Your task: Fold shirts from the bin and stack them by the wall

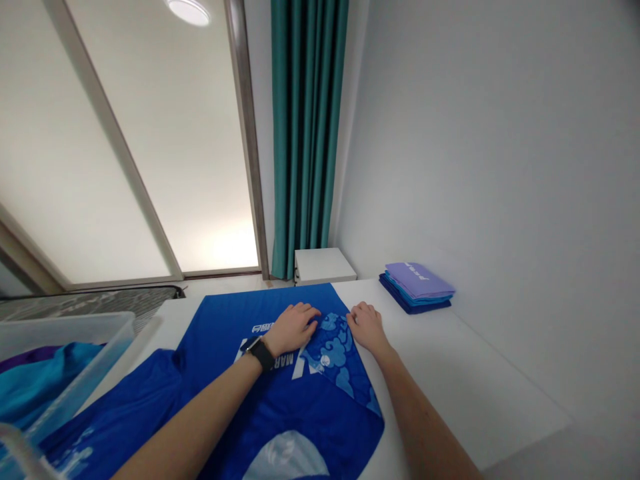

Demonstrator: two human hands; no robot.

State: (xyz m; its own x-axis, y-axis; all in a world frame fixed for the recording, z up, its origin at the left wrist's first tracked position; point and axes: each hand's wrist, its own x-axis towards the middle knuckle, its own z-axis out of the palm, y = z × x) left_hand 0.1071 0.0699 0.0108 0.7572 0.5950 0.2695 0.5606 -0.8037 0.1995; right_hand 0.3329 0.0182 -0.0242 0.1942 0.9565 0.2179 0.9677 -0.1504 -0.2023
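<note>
A blue T-shirt (310, 417) lies spread on a white table (425, 380), its white lettering upside down to me and a light grey patch at its neck end. On the right, a part printed with light-blue clouds (336, 343) is folded inward over the body. My left hand (295, 327), with a dark watch on the wrist, rests on the shirt, its thumb and fingers closed at the inner edge of the clouded part. My right hand (367, 325) has its fingers curled at the outer edge of that part, pinching the cloth. The fingertips are partly hidden.
To the right, against the wall, sits a stack of folded clothes (417, 283), purple on top of blue. A clear plastic bin (113, 333) with teal and purple clothes stands at the left. Beyond the table are a white cabinet (323, 263) and a green curtain (307, 133).
</note>
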